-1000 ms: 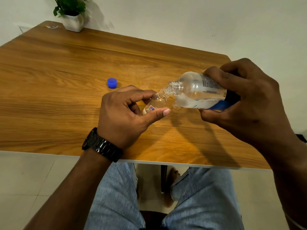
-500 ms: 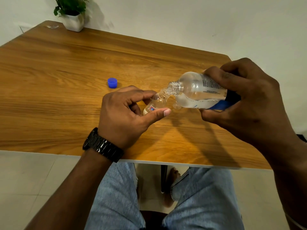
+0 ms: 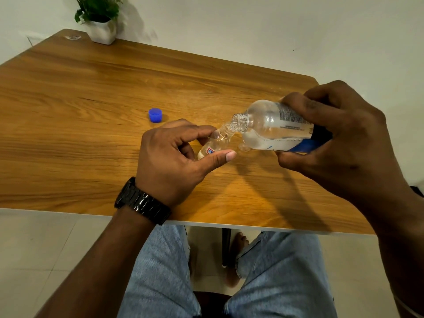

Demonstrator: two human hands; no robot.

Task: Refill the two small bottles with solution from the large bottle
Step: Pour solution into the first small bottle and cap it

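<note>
While tilted neck-down in the right hand (image 3: 344, 138), fingers curled round it, large bottle (image 3: 273, 127) mouth to mouth with small bottle (image 3: 214, 145). Pinched by left hand (image 3: 174, 161), leaning over the table (image 3: 91, 88). Blue cap (image 3: 155, 115) well apart, left.

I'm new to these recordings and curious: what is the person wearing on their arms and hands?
Both forearms are bare, with no sleeves or gloves. The left wrist carries a black metal link-band wristwatch. No rings show on the fingers of either hand.
</note>
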